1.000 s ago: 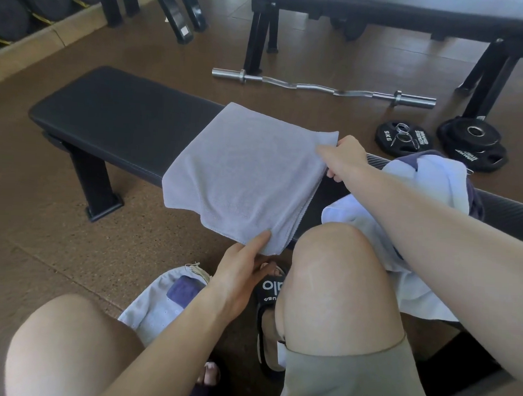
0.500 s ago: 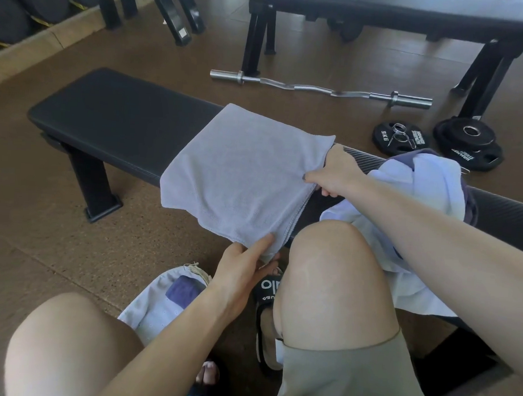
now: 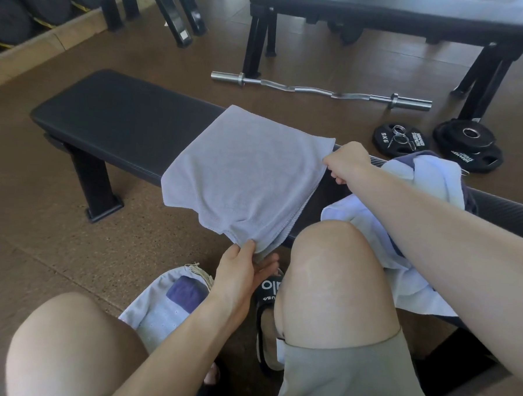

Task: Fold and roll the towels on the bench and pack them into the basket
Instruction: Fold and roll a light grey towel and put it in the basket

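A folded grey towel lies across the black bench, its near edge hanging over the front. My left hand pinches the towel's near lower corner below the bench edge. My right hand grips the towel's right edge on the bench top. A heap of white and purple towels lies on the bench to the right, behind my right forearm. On the floor between my knees sits a light fabric basket with a purple rolled towel inside.
A curl bar and black weight plates lie on the brown floor beyond the bench. A second black bench stands at the back. Dark weights line the rack at top left. My knees and black sandals fill the foreground.
My right hand slid down the towel's right edge, then back up toward its far corner. My left hand closed its pinch on the near corner. The towel barely shifted.
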`<action>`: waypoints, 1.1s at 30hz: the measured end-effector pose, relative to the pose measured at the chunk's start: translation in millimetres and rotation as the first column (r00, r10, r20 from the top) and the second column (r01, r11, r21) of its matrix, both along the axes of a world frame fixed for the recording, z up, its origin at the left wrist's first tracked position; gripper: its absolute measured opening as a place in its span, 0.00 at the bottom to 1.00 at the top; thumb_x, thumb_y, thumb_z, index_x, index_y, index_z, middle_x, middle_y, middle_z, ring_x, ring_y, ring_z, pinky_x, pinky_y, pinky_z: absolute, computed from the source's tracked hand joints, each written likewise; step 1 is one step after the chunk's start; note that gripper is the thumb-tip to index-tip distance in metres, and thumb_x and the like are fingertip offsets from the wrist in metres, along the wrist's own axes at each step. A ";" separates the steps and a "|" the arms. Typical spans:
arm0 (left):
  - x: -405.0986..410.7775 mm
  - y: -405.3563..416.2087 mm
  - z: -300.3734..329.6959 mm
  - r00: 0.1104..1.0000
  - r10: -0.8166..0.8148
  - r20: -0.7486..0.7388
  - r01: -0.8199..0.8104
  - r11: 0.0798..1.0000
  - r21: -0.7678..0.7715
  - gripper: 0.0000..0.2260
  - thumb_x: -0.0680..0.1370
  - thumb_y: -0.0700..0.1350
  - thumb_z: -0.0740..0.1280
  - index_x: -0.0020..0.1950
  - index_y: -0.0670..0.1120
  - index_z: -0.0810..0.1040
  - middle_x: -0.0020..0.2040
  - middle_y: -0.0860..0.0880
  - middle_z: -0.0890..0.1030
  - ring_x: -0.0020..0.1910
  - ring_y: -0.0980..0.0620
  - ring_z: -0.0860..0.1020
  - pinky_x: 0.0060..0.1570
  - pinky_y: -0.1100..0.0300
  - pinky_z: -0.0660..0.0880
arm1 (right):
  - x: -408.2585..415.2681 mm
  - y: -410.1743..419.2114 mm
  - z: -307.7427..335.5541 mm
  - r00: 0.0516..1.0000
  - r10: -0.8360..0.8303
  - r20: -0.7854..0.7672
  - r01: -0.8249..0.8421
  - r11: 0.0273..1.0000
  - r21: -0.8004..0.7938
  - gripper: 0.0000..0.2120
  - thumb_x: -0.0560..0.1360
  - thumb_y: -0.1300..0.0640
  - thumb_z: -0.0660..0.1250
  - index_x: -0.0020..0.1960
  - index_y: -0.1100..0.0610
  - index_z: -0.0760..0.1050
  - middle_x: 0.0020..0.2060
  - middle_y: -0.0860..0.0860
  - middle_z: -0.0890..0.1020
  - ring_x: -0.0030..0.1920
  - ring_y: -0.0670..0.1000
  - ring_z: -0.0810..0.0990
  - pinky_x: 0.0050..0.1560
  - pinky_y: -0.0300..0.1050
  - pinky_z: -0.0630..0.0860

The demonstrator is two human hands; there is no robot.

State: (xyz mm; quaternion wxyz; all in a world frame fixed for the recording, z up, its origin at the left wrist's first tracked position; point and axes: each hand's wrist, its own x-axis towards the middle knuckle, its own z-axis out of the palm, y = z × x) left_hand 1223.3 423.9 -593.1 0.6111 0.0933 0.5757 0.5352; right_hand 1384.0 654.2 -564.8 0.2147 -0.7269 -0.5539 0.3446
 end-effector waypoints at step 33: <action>-7.4 2.6 13.4 0.991 0.015 -0.130 -0.017 1.000 -0.012 0.10 0.85 0.42 0.59 0.57 0.38 0.77 0.43 0.45 0.79 0.39 0.51 0.83 0.49 0.54 0.83 | -26.9 16.6 28.3 0.990 0.125 0.062 -0.117 0.986 -0.121 0.02 0.68 0.65 0.65 0.37 0.60 0.74 0.37 0.55 0.77 0.38 0.54 0.77 0.48 0.45 0.81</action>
